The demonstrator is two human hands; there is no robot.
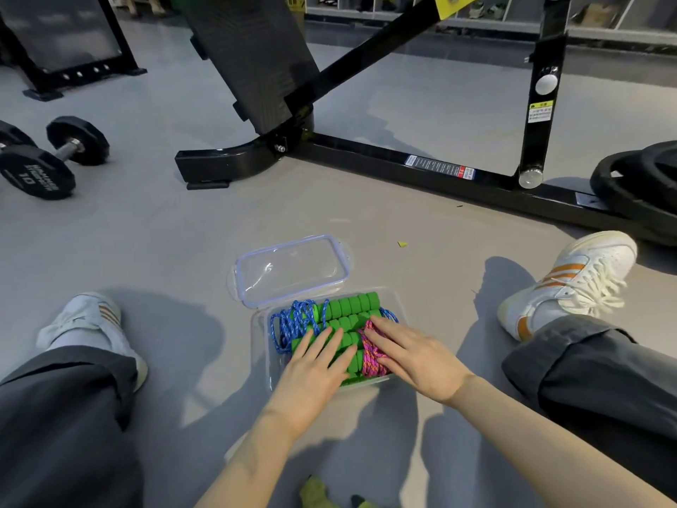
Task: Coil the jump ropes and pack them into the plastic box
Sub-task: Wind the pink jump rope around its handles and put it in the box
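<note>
A clear plastic box (pixel 261 324) sits on the grey floor between my legs. Inside lie a coiled blue jump rope (pixel 293 322), a coiled pink jump rope (pixel 372 357) and their green ribbed handles (pixel 351 306). My left hand (pixel 311 372) presses flat on the green handles with straight fingers. My right hand (pixel 414 355) lies flat on the pink rope, fingers stretched out. The clear lid (pixel 291 269) with a bluish rim lies on the floor just behind the box, touching its far edge.
A black weight bench frame (pixel 403 166) crosses the floor behind the box. Dumbbells (pixel 55 155) lie at the far left, and weight plates (pixel 637 177) at the far right. My shoes (pixel 571 280) and trouser legs flank the box.
</note>
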